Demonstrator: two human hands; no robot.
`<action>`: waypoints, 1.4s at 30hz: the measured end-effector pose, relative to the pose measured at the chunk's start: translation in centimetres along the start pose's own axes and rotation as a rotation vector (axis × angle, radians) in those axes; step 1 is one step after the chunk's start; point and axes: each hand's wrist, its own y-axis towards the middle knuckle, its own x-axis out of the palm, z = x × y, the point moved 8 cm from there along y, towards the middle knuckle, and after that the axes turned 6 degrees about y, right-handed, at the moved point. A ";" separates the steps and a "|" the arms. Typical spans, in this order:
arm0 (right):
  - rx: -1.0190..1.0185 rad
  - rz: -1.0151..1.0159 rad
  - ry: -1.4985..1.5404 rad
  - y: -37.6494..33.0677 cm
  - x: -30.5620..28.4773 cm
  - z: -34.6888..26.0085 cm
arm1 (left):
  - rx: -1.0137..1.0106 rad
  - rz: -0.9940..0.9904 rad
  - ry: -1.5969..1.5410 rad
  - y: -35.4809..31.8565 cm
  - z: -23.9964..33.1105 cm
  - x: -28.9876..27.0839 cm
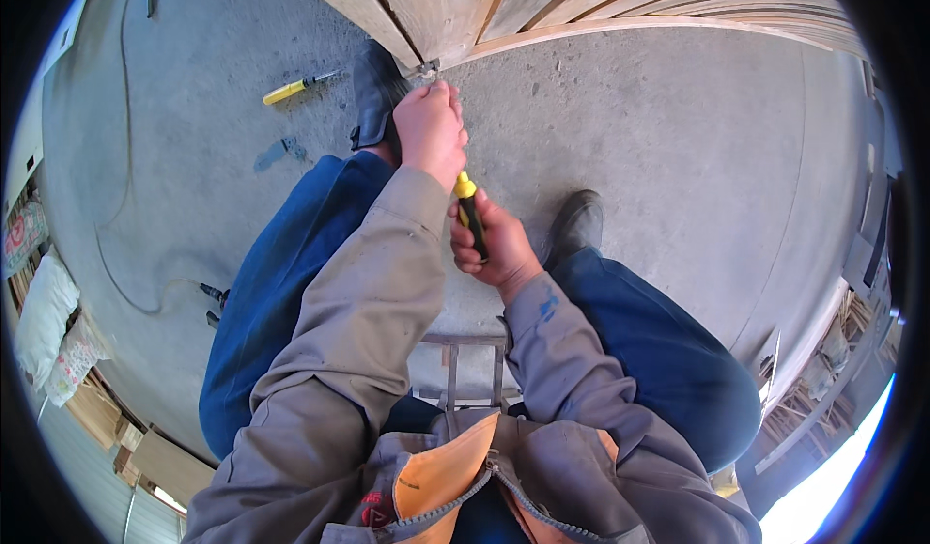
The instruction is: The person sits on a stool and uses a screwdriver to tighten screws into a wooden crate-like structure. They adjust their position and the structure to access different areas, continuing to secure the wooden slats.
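Note:
My right hand point(497, 242) is wrapped round the black and yellow handle of a screwdriver point(470, 217). The handle slants up toward my left hand point(431, 135), and its shaft is hidden there. My left hand is closed just below a small metal fitting point(426, 67) at the lower corner of a wooden plank structure point(446, 6). What the left fingers grip, if anything, is hidden from view.
Another screwdriver point(288, 91), yellow-handled, lies on the concrete floor point(678, 137) beside my left shoe point(378, 93). A cable point(126, 156) runs along the floor at left. Stuffed bags point(46, 311) and stacked wood are at the left edge; wood pieces point(809, 418) lie at right.

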 end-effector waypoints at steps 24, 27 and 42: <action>0.177 -0.196 0.323 -0.4 1.6 0.8 | 0.056 0.115 0.060 -0.1 -0.2 0.1; 0.026 0.091 -0.022 -0.9 0.2 -0.7 | 0.017 0.061 0.007 0.3 -0.2 0.6; 0.193 -0.211 0.301 -0.4 1.1 0.3 | 0.019 0.123 0.065 0.0 0.2 0.2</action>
